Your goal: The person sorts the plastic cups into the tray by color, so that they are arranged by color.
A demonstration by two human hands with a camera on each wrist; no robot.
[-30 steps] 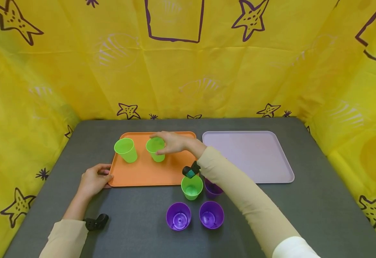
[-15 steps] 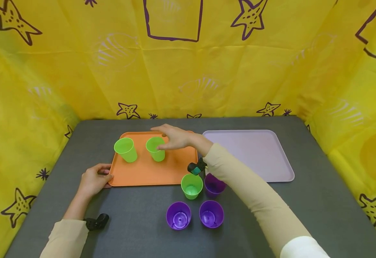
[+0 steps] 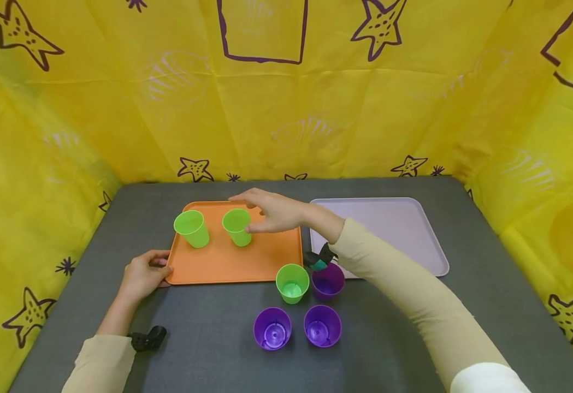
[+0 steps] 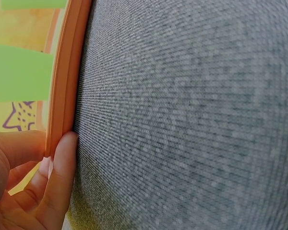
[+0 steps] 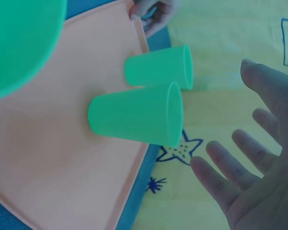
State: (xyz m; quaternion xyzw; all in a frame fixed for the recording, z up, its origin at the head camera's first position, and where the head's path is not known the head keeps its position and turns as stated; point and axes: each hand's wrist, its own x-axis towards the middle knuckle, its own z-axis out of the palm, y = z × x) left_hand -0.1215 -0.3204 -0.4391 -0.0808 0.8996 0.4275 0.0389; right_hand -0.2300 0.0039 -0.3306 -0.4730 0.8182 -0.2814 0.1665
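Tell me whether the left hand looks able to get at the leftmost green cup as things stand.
Probably not without letting go: the left hand pinches the edge of the orange tray. Beyond that, nothing appears to block the leftmost green cup.

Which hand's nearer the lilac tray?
Right. The right hand hovers beside a green cup, left of the lilac tray; the left hand grips the orange tray at its left edge, farther off.

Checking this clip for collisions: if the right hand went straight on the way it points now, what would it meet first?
Probably the nearest green cup, standing on the orange tray. The open right hand points toward its rim, but its height is unclear, so it might pass above.
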